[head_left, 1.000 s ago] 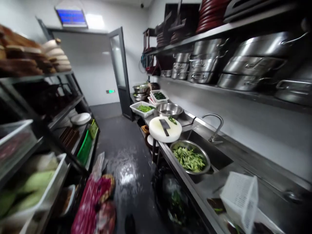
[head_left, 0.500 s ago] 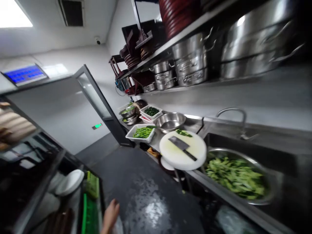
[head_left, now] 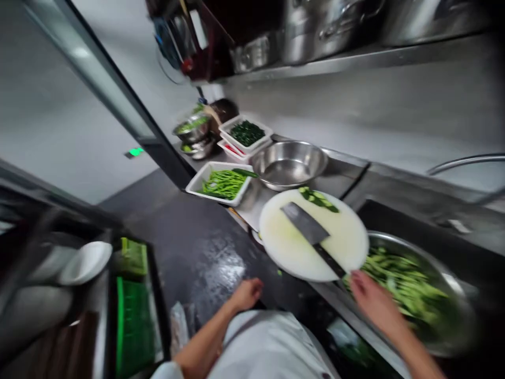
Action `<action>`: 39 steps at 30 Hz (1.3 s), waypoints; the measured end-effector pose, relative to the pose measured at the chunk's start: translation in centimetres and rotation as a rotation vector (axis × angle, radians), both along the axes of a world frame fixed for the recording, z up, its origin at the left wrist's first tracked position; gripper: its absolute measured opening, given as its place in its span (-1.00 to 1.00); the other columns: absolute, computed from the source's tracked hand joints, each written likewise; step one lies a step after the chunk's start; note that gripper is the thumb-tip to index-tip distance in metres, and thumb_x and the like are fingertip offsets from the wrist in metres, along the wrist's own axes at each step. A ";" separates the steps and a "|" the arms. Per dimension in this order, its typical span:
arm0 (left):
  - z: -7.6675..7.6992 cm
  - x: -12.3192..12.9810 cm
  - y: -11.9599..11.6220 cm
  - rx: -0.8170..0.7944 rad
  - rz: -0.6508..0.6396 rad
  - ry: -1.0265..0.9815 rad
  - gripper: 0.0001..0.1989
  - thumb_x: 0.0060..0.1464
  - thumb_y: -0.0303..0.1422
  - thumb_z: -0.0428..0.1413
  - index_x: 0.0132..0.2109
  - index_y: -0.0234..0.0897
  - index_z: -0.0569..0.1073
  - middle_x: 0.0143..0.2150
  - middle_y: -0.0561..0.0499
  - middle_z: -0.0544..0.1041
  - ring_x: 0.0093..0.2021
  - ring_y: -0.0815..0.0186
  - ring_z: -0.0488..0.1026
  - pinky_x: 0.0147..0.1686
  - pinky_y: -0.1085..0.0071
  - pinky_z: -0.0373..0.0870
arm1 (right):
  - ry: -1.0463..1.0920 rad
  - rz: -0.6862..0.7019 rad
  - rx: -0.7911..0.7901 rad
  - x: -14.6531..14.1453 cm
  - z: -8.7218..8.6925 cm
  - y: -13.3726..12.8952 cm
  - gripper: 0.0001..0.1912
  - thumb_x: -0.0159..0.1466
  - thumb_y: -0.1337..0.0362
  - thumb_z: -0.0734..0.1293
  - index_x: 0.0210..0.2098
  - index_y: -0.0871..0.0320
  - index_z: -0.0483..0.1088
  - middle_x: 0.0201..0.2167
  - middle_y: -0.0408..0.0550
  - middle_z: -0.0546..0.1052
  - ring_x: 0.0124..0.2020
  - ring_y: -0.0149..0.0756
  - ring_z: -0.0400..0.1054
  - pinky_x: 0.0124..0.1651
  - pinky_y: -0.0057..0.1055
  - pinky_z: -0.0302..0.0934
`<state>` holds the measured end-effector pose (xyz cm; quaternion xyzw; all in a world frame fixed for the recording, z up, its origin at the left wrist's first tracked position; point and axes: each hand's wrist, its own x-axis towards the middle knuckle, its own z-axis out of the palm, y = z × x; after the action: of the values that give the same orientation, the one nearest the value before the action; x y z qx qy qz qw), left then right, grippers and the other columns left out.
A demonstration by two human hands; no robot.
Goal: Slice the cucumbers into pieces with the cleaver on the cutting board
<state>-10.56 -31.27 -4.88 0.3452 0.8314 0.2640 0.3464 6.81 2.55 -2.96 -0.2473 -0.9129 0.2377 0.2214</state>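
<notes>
My left hand hangs in front of the white apron with its fingers curled and nothing visible in it. Blurred by motion, my right hand is at the near right edge of a round white cutting board, close to the handle end of a cleaver. Whether it touches the handle I cannot tell. The cleaver lies flat on the board, its handle pointing toward my right hand. Cut green vegetable pieces lie at the board's far edge.
Right of the board, a steel basin of cut greens sits in the sink. Behind stand a steel bowl, a tray of green beans and a tray of dark greens. A green crate is at lower left.
The view has tilted down and come nearer the counter. My right hand has come into view beside the cleaver handle, and the left hand now shows in front of the apron.
</notes>
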 end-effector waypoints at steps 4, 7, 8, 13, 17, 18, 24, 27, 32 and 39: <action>2.2 -8.7 5.8 0.092 -0.200 0.041 -0.67 0.12 -0.48 0.00 -0.01 -0.27 0.51 -0.25 0.00 0.59 -0.25 0.30 0.50 -0.08 0.38 0.47 | -0.365 -0.047 0.107 -2.9 2.6 -0.2 -0.61 0.46 0.17 0.21 0.19 0.16 0.45 0.16 0.23 0.50 0.14 0.04 0.37 0.15 -0.04 0.32; 3.8 -16.0 12.5 0.210 -0.334 0.145 -0.67 0.21 -0.45 -0.02 0.04 -0.27 0.51 -0.13 -0.07 0.61 -0.21 0.28 0.53 -0.03 0.34 0.50 | -0.659 -0.173 0.057 -8.7 2.9 -2.2 -0.49 0.47 0.15 0.23 0.37 0.12 0.30 0.31 0.24 0.36 0.25 0.08 0.23 0.20 -0.03 0.23; 4.4 -18.2 15.2 0.250 -0.367 0.186 -0.66 0.21 -0.45 -0.03 0.07 -0.26 0.51 -0.07 -0.10 0.61 -0.17 0.26 0.54 0.00 0.31 0.51 | -0.725 -0.196 0.025 -10.3 3.1 -2.6 -0.47 0.46 0.21 0.23 0.40 0.14 0.26 0.28 0.24 0.38 0.23 0.05 0.24 0.20 -0.06 0.22; 6.6 -25.7 29.8 0.321 -0.634 0.452 -0.60 0.25 -0.45 -0.03 0.17 -0.31 0.49 0.14 -0.23 0.52 0.15 0.08 0.47 0.26 0.12 0.40 | -0.893 -0.332 -0.082 -13.5 4.3 -4.3 -0.44 0.37 0.50 0.18 0.35 0.23 0.23 0.15 0.28 0.44 0.19 -0.01 0.31 0.13 -0.20 0.25; 7.0 -26.6 40.2 0.233 -0.817 0.663 -0.38 0.22 -0.30 0.13 0.39 -0.30 0.32 0.44 -0.34 0.22 0.40 -0.18 0.19 0.34 -0.14 0.20 | -0.894 -0.449 -0.260 -11.0 5.6 -7.3 -0.50 0.37 0.49 0.16 0.28 0.15 0.26 0.07 0.17 0.50 -0.06 -0.14 0.48 -0.10 -0.34 0.30; 6.9 -26.2 42.2 0.205 -0.870 0.671 -0.30 0.22 -0.23 0.16 0.44 -0.28 0.26 0.48 -0.35 0.16 0.42 -0.21 0.14 0.35 -0.17 0.16 | -0.853 -0.483 -0.323 -10.0 5.9 -8.4 -0.52 0.37 0.46 0.17 0.26 0.13 0.27 0.05 0.14 0.52 -0.11 -0.17 0.50 -0.13 -0.36 0.29; 5.4 -22.6 47.3 -0.054 -0.977 0.622 -0.27 0.31 0.07 0.03 0.52 -0.01 0.15 0.54 -0.28 0.09 0.43 -0.35 0.09 0.30 -0.42 0.01 | -0.347 -0.682 -0.581 -4.1 6.9 -14.8 -0.74 0.30 0.31 0.21 -0.03 0.09 0.36 -0.31 -0.09 0.57 -0.28 -0.24 0.50 -0.20 -0.44 0.25; 4.9 -21.2 45.6 -0.050 -0.912 0.640 -0.37 0.37 0.04 -0.06 0.48 0.01 0.23 0.55 -0.27 0.05 0.45 -0.37 0.04 0.25 -0.46 0.06 | -0.173 -0.788 -0.628 -2.9 6.6 -16.0 -0.80 0.33 0.16 0.18 -0.14 0.06 0.36 -0.45 -0.18 0.49 -0.45 -0.28 0.40 -0.32 -0.44 0.22; 4.7 -18.8 40.9 -0.004 -0.741 0.708 -0.46 0.38 -0.08 -0.05 0.41 -0.07 0.31 0.47 -0.33 0.21 0.41 -0.32 0.10 0.20 -0.44 0.14 | -0.086 -0.830 -0.735 -2.4 5.9 -14.5 -0.79 0.32 0.09 0.18 -0.16 0.03 0.33 -0.54 -0.22 0.42 -0.50 -0.25 0.37 -0.40 -0.41 0.24; 5.5 -16.0 41.1 0.042 -0.796 0.761 -0.48 0.32 -0.31 0.02 0.38 -0.25 0.31 0.46 -0.36 0.23 0.47 -0.20 0.07 0.35 -0.27 0.01 | -0.065 -0.723 -0.859 -2.0 6.4 -11.3 -0.79 0.33 0.18 0.17 -0.08 0.03 0.31 -0.60 -0.27 0.39 -0.62 -0.26 0.36 -0.44 -0.38 0.30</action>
<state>-26.51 9.86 0.65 0.7109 0.6977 -0.0144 0.0876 4.79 -8.73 3.41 -0.6196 -0.5976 0.4892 0.1400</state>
